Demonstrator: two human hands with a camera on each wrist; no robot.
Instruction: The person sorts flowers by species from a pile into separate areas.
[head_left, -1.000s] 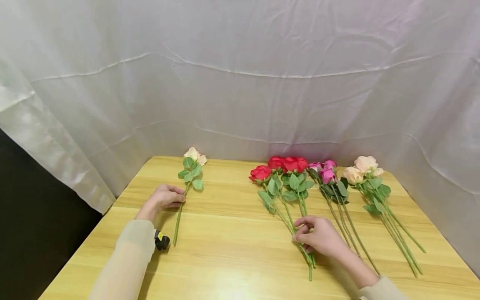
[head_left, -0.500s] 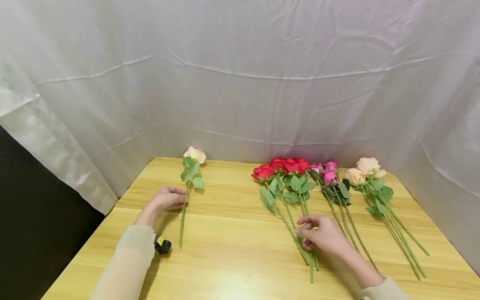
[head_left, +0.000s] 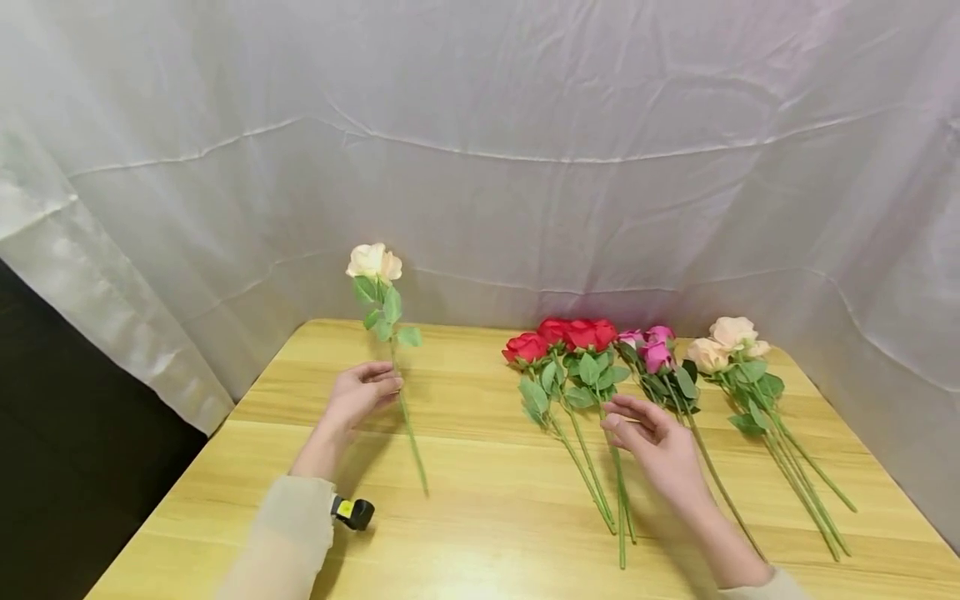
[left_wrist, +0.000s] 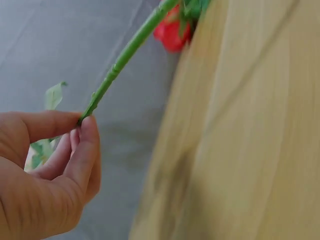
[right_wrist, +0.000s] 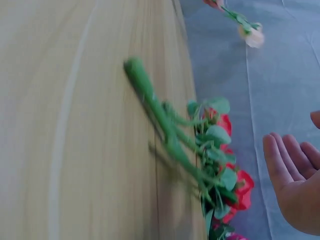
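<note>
My left hand (head_left: 360, 397) pinches the green stem (left_wrist: 124, 57) of a single cream rose (head_left: 373, 263) between thumb and fingertips. The rose stands tilted over the left part of the table, its bloom up against the backdrop. My right hand (head_left: 663, 454) hovers with loosely bent fingers beside the stems of the red roses (head_left: 588, 335) and holds nothing. In the right wrist view the right hand (right_wrist: 300, 182) shows parted fingers, away from the red roses. The red roses lie on the table with their stem ends towards me.
Purple-pink roses (head_left: 657, 350) lie right of the red ones, partly behind my right hand. Peach roses (head_left: 731, 333) lie farther right, stems pointing to the front. Grey fabric (head_left: 480, 208) hangs close behind the wooden table (head_left: 480, 467). A small black device (head_left: 354, 512) sits at my left wrist.
My left hand has raised the cream rose off the table and tilted it, the stem end swinging right. My right hand has let go of the red roses' stems and moved up and right.
</note>
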